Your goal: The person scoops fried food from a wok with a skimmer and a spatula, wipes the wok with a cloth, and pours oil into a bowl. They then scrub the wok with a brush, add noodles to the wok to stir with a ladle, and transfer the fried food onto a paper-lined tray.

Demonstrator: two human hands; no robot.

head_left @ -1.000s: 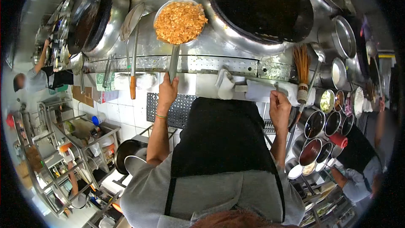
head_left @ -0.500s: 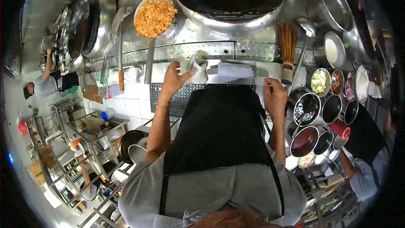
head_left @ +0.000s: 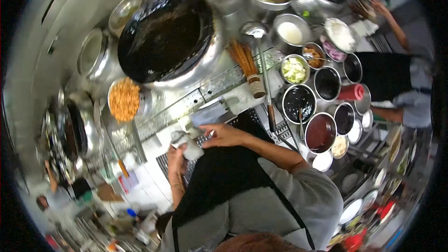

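I see my left hand closed around a crumpled whitish cloth, soft and creased, bunched up above the knuckles. My right hand reaches across my black apron towards it, fingers stretched flat and pointing at the cloth. The fingertips come right up to it, but I cannot tell whether they grip or merely touch. The two hands are close together, with the cloth between them and slightly nearer the left.

Just beyond the hands runs the steel counter, shiny, with a perforated strip along its edge. Further out from my left hand sits a round wire strainer heaped with orange-brown fried rice. Beyond both hands is a wide, dark, glossy wok set in a steel ring. Out past my right hand lie a bundled bamboo brush and a long-handled steel ladle. Beside them are round metal bowls of dark sauce.

Below my left hand a printed sheet with red marks is too blurred to read.
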